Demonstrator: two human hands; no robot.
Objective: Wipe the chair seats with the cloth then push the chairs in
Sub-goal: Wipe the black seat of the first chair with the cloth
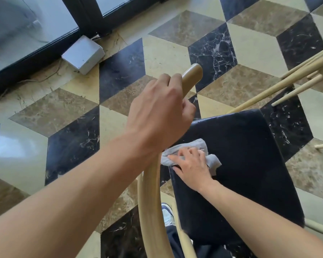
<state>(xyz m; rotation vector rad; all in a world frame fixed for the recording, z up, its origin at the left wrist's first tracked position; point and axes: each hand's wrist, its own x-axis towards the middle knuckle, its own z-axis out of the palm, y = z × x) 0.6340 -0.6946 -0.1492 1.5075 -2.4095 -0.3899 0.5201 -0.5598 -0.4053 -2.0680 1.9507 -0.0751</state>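
Note:
A chair with a dark navy seat [250, 155] and a curved pale wooden armrest [150, 211] stands below me. My left hand [160, 112] is closed around the armrest near its rounded end [192, 75]. My right hand [190, 164] lies flat on a light grey cloth [211, 161], pressing it onto the seat's left part. The cloth bunches out from under the fingers on both sides.
Pale wooden legs of another piece of furniture [287, 82] slant in at the right. A grey box [83, 54] with cables sits on the patterned marble floor by a dark-framed glass door [45, 25]. My shoe [167, 214] shows beneath the armrest.

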